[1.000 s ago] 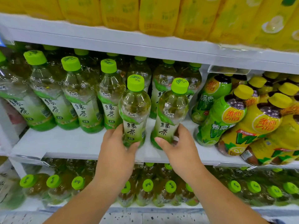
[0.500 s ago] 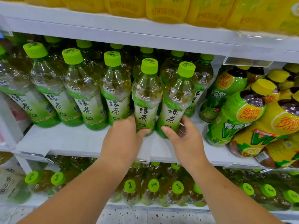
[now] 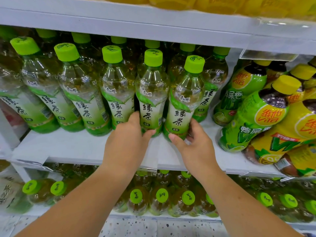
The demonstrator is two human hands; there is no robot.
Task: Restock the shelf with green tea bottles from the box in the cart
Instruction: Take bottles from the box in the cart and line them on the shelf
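From the head camera we look at a white shelf (image 3: 77,147) stocked with green tea bottles. Our left hand (image 3: 126,141) grips the lower part of one green tea bottle (image 3: 151,100): its fingers (image 3: 135,116) curl round the bottle's left side and the thumb lies across the front, near the base. Our right hand (image 3: 196,147) grips a second green tea bottle (image 3: 184,103) just beside it, thumb at the front of the base and the fingers wrapped round the right side. Both bottles stand upright on the shelf, touching each other, at the right end of the front row of green tea bottles (image 3: 82,93). To the right, tilted yellow-capped bottles (image 3: 253,117) lean together. Green-capped bottles on the lower shelf (image 3: 160,197) sit below our wrists.
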